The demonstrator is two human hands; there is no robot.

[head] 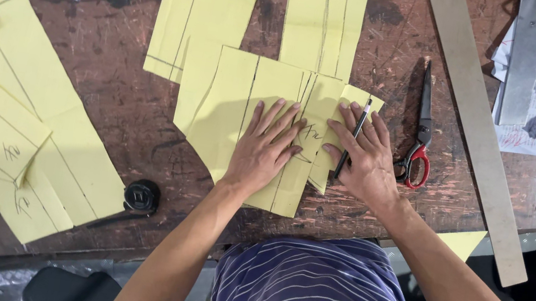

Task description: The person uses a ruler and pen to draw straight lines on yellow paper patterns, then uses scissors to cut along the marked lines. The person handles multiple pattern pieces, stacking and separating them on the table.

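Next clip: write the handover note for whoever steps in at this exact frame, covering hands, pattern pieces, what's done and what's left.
Left hand: flat, palm down, pressing the stacked yellow paper pieces on the wooden table.
Right hand: also flat on the stack's right edge, a black pencil held between its fingers.
Red-handled scissors and a long ruler lie just right of the hands.
Done: lines are drawn on the stack; more marked pieces lie at left.
Left: cannot tell from this view.
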